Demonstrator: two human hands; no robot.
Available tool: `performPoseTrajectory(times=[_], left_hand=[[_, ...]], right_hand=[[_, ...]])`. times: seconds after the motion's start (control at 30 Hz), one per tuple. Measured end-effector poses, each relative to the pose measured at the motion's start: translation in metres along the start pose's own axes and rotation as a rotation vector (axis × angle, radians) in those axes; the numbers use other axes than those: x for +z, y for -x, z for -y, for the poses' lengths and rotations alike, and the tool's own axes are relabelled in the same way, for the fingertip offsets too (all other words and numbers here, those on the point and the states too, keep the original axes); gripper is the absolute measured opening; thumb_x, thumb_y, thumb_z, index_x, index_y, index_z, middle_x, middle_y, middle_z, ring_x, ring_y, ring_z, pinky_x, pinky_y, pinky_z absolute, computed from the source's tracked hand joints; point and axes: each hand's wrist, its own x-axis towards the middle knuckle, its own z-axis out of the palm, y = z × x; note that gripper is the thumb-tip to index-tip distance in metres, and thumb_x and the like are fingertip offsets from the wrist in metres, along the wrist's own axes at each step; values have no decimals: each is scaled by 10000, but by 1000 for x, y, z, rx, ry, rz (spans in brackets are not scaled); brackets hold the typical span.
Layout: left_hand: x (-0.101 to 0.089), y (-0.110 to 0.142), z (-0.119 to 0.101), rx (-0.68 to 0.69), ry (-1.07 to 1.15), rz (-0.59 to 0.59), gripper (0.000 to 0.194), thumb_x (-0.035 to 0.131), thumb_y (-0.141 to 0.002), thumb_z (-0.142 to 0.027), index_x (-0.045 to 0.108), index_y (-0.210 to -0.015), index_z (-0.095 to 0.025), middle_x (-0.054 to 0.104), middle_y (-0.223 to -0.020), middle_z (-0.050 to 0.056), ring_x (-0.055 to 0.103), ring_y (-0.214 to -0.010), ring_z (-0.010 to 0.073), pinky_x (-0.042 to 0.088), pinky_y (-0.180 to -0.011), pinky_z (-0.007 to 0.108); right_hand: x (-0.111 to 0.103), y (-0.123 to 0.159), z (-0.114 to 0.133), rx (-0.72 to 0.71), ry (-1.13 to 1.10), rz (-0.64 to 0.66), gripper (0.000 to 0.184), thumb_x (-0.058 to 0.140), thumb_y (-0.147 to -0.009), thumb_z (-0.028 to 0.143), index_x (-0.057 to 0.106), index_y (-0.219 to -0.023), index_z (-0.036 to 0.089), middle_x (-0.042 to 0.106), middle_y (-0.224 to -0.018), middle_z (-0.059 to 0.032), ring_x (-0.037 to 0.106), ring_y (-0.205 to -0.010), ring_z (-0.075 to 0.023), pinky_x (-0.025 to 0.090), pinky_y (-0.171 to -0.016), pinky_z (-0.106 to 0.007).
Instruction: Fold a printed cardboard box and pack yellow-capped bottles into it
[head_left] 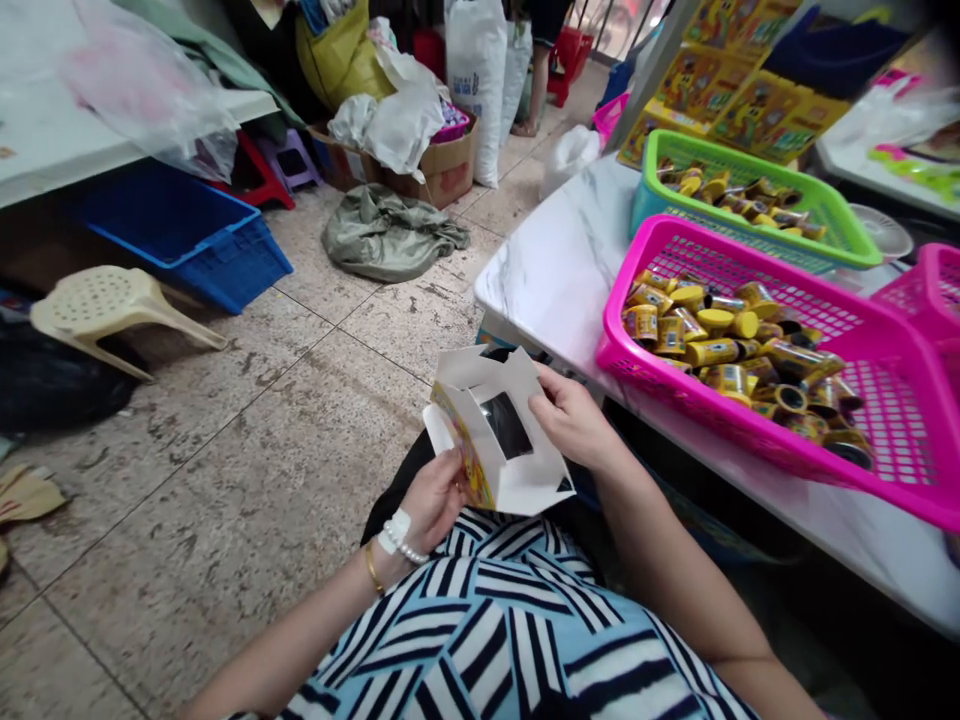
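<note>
A partly opened cardboard box (469, 385) with a white inside, a yellow printed outside and a cut-out window rests above my lap. My left hand (433, 497) grips its printed side near the lower left, thumb on the cardboard. On the opposite side, my right hand (571, 415) pinches the upper right edge, fingers partly behind the panel. Several flaps stick out at the ends of the box. To the right, a pink basket (892, 490) holds many small yellow-labelled containers (712, 352), some with yellow caps; neither hand touches them.
A marbled white table (551, 250) carries the pink basket and a green basket (847, 225) of similar containers. Printed yellow boxes (712, 90) are stacked behind. On the floor stand a cream stool (105, 300), a blue crate (240, 265) and a grey-green sack (390, 235). A person's leg (538, 85) shows far back.
</note>
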Motion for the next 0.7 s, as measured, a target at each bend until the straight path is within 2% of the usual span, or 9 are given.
performPoseTrajectory(times=[0.1,0.17,0.23,0.3,0.4,0.47,0.57,0.63,0.7], left_hand=[[-21,14,-11,-109,-198,119,321,790,-772,-356,706,-975,-122,741,-950,113,693,-838,191,540,-800,294],[-27,28,-23,-167,-335,187,313,780,-778,-381,723,-935,-116,749,-934,126,697,-830,187,529,-804,276],[-24,45,-36,-210,-484,279,314,757,-791,-415,741,-915,-127,757,-905,125,702,-817,186,524,-794,262],[-14,62,-49,-233,-633,389,340,678,-846,-460,760,-968,-153,762,-965,122,707,-884,204,524,-826,271],[3,85,-72,-160,-882,465,360,572,-907,-469,769,-1048,-203,760,-1048,90,702,-971,226,527,-861,288],[7,93,-90,30,-1086,388,296,599,-893,-432,787,-986,-224,777,-931,65,718,-868,219,546,-799,286],[7,88,-116,548,-1209,15,207,645,-871,-382,780,-907,-229,754,-767,36,696,-719,187,553,-743,283],[10,71,-133,815,-1141,-183,220,639,-879,-383,748,-962,-211,752,-846,41,692,-783,182,552,-790,290],[19,46,-151,973,-1102,-223,260,631,-887,-399,721,-1013,-190,742,-973,58,682,-884,183,540,-856,302]], right_hand=[[-7,-2,-11,32,218,21,634,404,-761,72,583,-1345,242,705,-1190,-15,626,-1130,-238,463,-1005,-376],[-13,-3,-8,24,269,69,619,404,-751,63,608,-1311,232,732,-1106,-19,650,-1060,-244,490,-959,-369],[-21,-6,3,6,267,128,571,437,-757,79,634,-1269,238,739,-1070,-19,654,-1035,-254,510,-925,-361],[-31,-10,19,-11,253,209,530,475,-766,103,647,-1248,244,740,-1056,-19,651,-1033,-265,525,-892,-353],[-47,-20,38,-61,238,356,518,431,-791,110,649,-1241,245,739,-1015,2,668,-956,-242,538,-835,-333],[-50,-28,44,-113,279,401,566,381,-788,78,630,-1266,254,732,-1040,19,671,-943,-217,528,-843,-318],[-33,-40,42,-143,490,402,612,382,-776,31,590,-1311,243,727,-1111,-25,671,-1002,-229,500,-883,-315],[-11,-45,38,-80,690,403,584,417,-788,38,550,-1341,173,733,-1084,-121,692,-958,-277,509,-822,-338],[11,-48,34,-3,845,396,566,443,-803,62,492,-1366,100,733,-1025,-191,709,-881,-311,512,-728,-345]])
